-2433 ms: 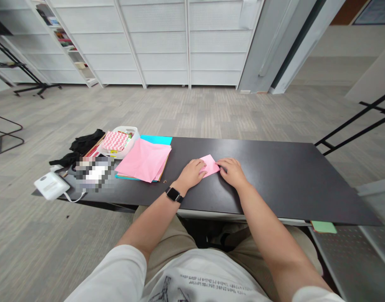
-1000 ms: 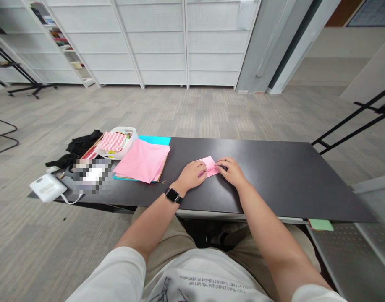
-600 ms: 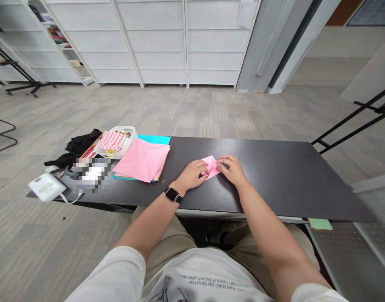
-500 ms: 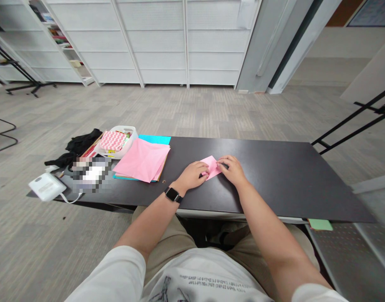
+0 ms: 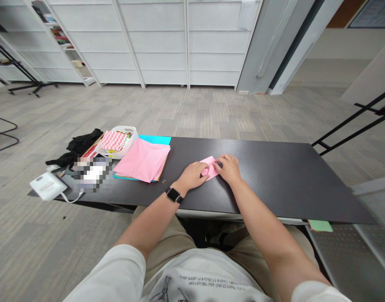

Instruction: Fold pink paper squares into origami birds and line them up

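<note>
A person's left hand (image 5: 194, 174) and right hand (image 5: 229, 167) rested on a small folded pink paper (image 5: 212, 168) near the middle of a dark table (image 5: 280, 180), fingers curled on its left and right sides, though whether either set pinched it could not be told. To the left lay 1 stack of larger coloured sheets (image 5: 143, 161), pink on top, beside a white basket (image 5: 131, 141).

Office-like, with carpet (image 5: 198, 109) and cabinets (image 5: 154, 44)
</note>
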The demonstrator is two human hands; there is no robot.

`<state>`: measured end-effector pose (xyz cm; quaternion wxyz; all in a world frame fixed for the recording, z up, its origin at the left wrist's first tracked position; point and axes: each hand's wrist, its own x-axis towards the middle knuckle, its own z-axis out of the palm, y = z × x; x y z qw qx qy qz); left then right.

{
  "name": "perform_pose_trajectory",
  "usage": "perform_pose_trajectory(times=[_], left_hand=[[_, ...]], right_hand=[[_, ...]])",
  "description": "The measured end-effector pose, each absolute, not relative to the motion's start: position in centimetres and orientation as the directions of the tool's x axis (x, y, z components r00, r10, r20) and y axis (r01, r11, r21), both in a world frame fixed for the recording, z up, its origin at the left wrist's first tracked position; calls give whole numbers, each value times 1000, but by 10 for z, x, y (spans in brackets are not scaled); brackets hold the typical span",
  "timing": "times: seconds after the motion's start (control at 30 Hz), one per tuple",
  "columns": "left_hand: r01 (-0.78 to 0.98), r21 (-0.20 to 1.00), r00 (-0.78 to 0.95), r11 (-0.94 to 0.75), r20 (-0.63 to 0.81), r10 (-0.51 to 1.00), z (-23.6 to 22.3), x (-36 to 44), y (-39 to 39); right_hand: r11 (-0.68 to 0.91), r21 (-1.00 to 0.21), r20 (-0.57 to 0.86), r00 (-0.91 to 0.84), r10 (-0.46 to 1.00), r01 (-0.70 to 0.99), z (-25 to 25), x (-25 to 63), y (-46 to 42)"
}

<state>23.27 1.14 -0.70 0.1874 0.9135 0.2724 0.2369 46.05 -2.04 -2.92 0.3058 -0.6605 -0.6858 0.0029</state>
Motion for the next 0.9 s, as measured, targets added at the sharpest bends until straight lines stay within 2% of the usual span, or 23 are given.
perform_pose_trajectory(times=[0.17, 0.37, 0.53, 0.7, 0.9], left_hand=[[373, 400, 771, -837, 368, 519, -14, 233, 14], [440, 343, 763, -830, 344, 547, -17, 234, 15], [427, 350, 770, -834, 343, 538, -16, 235, 15], [447, 380, 761, -810, 315, 567, -17, 236, 15], [444, 396, 766, -804, 297, 570, -18, 236, 17]], right_hand=[[104, -380, 436, 79, 896, 919, -27, 456, -21], [142, -387, 448, 51, 893, 911, -28, 457, -33], [129, -371, 395, 31, 918, 919, -31, 456, -34], [158, -373, 412, 11, 911, 914, -31, 456, -34], [55, -428, 430, 150, 890, 902, -34, 463, -32]])
